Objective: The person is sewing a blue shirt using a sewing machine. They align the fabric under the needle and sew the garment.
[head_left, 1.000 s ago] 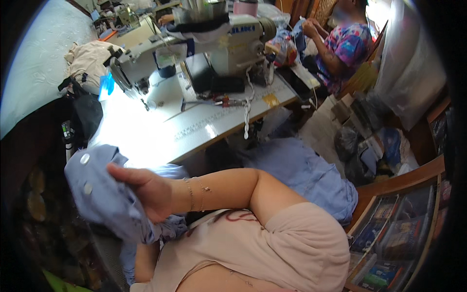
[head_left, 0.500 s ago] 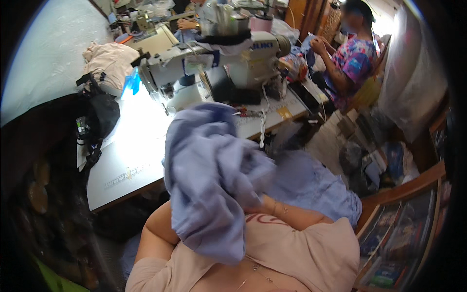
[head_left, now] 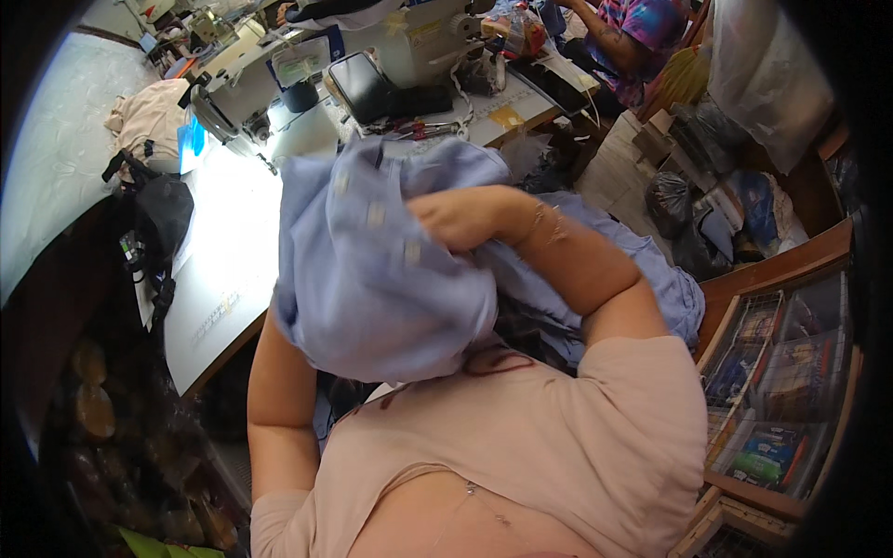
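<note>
A crumpled light-blue cloth garment point(head_left: 391, 312) with a row of pale, blurred button-like spots is held up in front of the chest, overlapping the near edge of a white, flat-topped counter point(head_left: 216, 302). The bare right hand point(head_left: 458, 219), thin bracelets at its wrist, reaches in from the right — its fingers are bent into the folds, but the cloth hides their tips, so I cannot tell whether they are clamped. The left forearm point(head_left: 284, 400) disappears beneath the garment; the left hand is hidden, its fingers' state unknown. Holding the bundle from both sides probably spreads its weight and keeps the loose cloth off the counter.

Behind it stands a whitish metal sewing machine point(head_left: 423, 58), its working end toward the brightly lit patch, likely for visibility. Small red-handled tools point(head_left: 430, 129) lie near the machine, presumably within reach. A rumpled blue fabric heap point(head_left: 656, 270) rests to the right — apart from the counter's bright area.
</note>
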`<state>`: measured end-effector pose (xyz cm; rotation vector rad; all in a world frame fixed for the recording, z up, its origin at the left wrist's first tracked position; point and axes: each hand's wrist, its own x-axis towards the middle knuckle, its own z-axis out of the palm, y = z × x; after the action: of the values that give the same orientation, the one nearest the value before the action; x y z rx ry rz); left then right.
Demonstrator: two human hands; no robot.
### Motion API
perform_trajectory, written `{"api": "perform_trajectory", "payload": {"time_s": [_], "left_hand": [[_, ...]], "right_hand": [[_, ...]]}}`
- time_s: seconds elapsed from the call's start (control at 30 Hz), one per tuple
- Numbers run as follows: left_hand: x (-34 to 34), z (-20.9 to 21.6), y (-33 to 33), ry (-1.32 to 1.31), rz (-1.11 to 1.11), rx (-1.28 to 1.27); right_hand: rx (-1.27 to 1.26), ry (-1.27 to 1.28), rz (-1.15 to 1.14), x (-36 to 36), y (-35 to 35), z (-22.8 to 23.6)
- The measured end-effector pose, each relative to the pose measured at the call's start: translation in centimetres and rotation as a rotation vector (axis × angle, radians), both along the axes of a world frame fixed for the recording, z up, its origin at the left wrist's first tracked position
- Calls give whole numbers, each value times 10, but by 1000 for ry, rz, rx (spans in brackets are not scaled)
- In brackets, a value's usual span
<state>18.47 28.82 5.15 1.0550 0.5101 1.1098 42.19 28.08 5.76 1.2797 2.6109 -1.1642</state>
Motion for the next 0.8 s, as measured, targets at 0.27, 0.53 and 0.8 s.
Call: {"api": "perform_trajectory", "payload": {"time_s": [0.27, 0.53, 0.8], "left_hand": [[36, 109, -7, 810, -547, 1017], [80, 84, 4, 1598, 246, 1523], [44, 64, -11, 1797, -538, 1508]], "right_hand": [[234, -5, 48, 34, -59, 97], [240, -311, 474, 46, -73, 37], [-22, -393, 75, 130, -27, 102]]}}
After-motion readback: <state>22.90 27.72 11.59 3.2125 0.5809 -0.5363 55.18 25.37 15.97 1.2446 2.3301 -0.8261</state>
